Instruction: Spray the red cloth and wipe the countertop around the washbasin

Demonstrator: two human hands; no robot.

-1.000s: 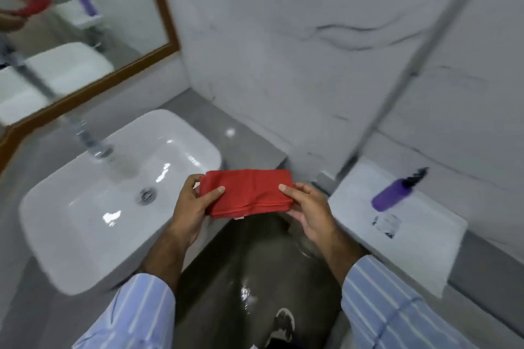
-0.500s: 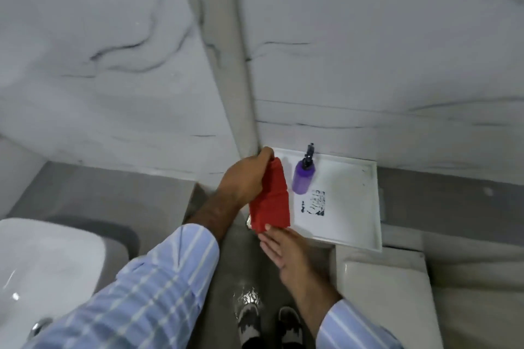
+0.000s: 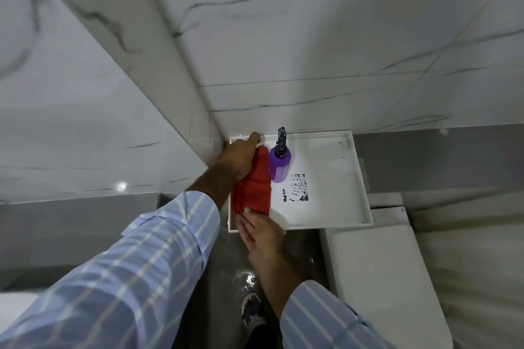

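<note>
Biggest thing here is the white marble wall [image 3: 340, 36], then the white tray [image 3: 360, 178] sitting up against it with a printed code patch [image 3: 296, 187] on its floor. Washbasin and table aren't really in shot, so wiping hasn't started as far as I can judge.

The red cloth [image 3: 251, 192] is folded into a long strip on the tray's left side, long axis running from the tray's near edge towards the wall. The left hand [image 3: 239, 160] is clenched around its far half, one finger poking out towards the wall. The right hand [image 3: 259, 231] is flat and released, fingertips just touching the cloth's near end.

The purple spray bottle [image 3: 279, 163] stands upright just right of the cloth, touching or nearly so, black nozzle at the wall end. It's beyond the right hand and a bit to its right. Since that hand is free, I'd guess it grabs the bottle, though the left hand is actually closer.
</note>
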